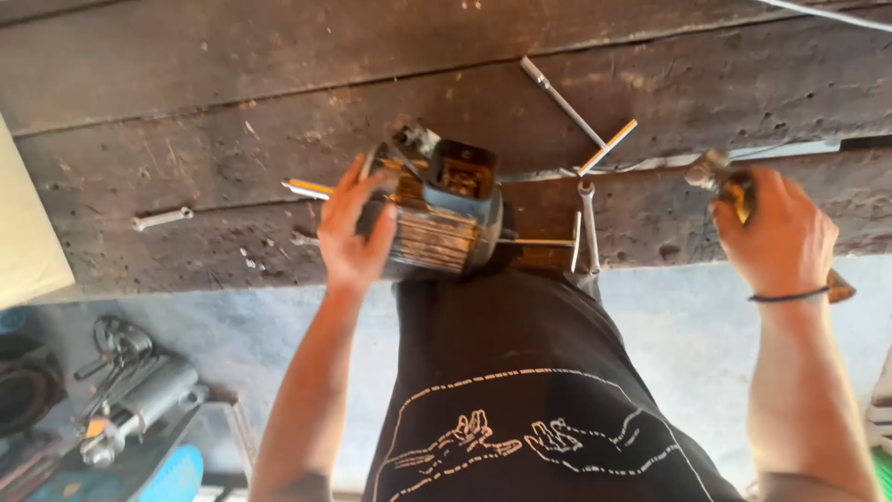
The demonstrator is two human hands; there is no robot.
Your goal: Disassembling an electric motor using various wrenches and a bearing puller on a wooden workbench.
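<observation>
A small finned electric motor (437,218) with a grey-blue terminal box on top sits at the near edge of a dark wooden workbench (232,84). My left hand (353,232) rests flat against the motor's left side, fingers spread. Off to the right, my right hand (776,232) is closed around a hammer (720,177); its metal head shows above my fingers and the wooden handle end sticks out past my wrist. A thin shaft pokes out of the motor's right side.
Wrenches (587,223) lie right of the motor, a socket driver (560,98) and an orange-handled tool (609,147) beyond them. Another wrench (163,218) lies at the left. Metal parts (139,400) sit on the floor at lower left.
</observation>
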